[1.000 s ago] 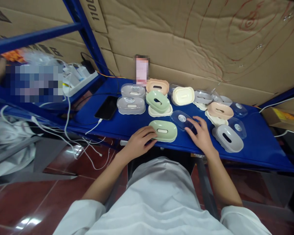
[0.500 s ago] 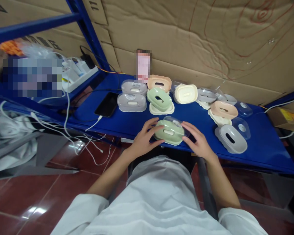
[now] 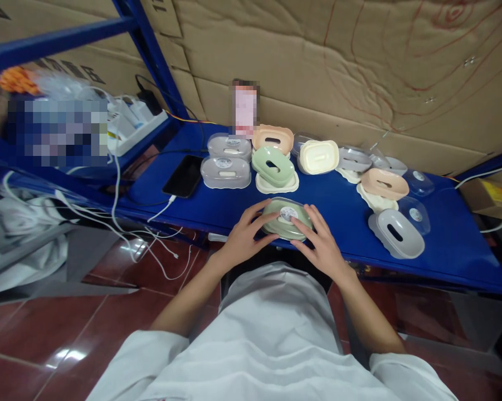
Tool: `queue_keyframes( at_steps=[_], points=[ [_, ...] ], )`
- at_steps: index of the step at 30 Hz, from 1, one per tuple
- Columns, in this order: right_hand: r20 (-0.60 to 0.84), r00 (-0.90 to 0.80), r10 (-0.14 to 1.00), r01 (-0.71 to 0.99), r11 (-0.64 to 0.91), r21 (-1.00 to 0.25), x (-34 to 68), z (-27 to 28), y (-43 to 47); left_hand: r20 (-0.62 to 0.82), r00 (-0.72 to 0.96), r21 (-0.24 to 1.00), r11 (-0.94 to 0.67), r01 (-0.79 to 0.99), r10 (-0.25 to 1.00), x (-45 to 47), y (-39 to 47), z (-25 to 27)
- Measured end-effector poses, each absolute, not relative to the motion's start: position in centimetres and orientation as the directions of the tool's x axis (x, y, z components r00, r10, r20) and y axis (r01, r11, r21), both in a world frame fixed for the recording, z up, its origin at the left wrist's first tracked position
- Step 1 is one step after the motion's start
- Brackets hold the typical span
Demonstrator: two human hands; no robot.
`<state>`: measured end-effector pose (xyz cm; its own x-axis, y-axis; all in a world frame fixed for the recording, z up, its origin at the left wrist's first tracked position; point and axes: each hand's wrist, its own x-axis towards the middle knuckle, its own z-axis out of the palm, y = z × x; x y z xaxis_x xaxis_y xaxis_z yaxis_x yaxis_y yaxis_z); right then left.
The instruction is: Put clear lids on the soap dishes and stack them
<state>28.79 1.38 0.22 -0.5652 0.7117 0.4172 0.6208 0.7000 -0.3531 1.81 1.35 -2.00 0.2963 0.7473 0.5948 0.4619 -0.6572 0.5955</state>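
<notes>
- I have the green box (image 3: 287,230) close to the front edge of the desk (image 3: 342,209), one long side facing the person's torso, with a clear lid (image 3: 288,211) over it.
- My left grip (image 3: 245,236) holds the green box by its left end, thumb at the near edge, fingers spread over the top and far side.
- My right grip (image 3: 322,243) holds the clear lid at the right end, fingers fanned; I cannot tell how hard it presses.
- Behind, only a narrow blue strip parts the green box from the cream base (image 3: 292,185) under a green tray (image 3: 283,176).
- Rightward, a wider blue stretch runs to the grey tray (image 3: 405,240), itself near the front edge, with a peach tray (image 3: 388,188) and a loose lid (image 3: 415,213) crowding behind it.
- Leftward, blue surface reaches the dark phone (image 3: 183,176), its white cable (image 3: 161,210) trailing toward the front edge.
- Upright cardboard (image 3: 276,72) bounds the back.
</notes>
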Motion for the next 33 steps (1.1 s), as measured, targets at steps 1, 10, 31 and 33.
queue_keyframes(
  at_steps=[1, 10, 31, 33],
  points=[
    [0.406, -0.561, 0.722, 0.631, 0.69, -0.355, 28.8, 0.2, 1.4, 0.608, 0.288, 0.592, -0.664, 0.457, 0.74, 1.8, 1.4, -2.1],
    [0.419, -0.57, 0.706, 0.641, 0.702, -0.31, 28.4, -0.1, 1.4, 0.63, 0.257, 0.597, -0.669, 0.443, 0.732, 1.7, 1.5, -1.7],
    [0.449, -0.542, 0.71, 0.603, 0.701, -0.381, 28.9, -0.2, 1.2, 0.572, 0.283, 0.614, -0.631, 0.473, 0.769, 1.4, 1.4, -1.0],
    [0.419, -0.543, 0.728, 0.589, 0.685, -0.428, 29.0, -0.1, 1.3, 0.583, 0.281, 0.606, -0.638, 0.475, 0.762, 1.5, 1.3, -1.1]
  ],
)
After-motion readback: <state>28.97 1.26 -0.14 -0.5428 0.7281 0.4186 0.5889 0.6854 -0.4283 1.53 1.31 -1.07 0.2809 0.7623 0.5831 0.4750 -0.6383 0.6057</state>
